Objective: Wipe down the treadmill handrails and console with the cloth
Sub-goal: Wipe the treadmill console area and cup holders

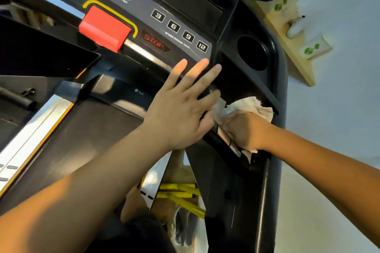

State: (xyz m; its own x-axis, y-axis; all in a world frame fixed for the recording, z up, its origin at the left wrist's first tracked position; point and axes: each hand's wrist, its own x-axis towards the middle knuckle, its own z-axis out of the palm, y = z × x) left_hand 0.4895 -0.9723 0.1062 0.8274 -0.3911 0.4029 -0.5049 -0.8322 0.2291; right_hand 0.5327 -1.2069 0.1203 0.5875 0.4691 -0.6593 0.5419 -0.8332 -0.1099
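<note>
Two hands sat close together. Right hand curled round crumpled off-white cloth, pressed it onto black plastic handrail. Left hand lay flat just left of that grip, fingers spread, touching lower edge of dark grey button console.

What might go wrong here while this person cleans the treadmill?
The left hand lies spread flat just below the speed buttons, so a slip might press one if the machine is powered. The cloth, bunched under the right hand in the side tray, may miss the cup holder above it.
</note>
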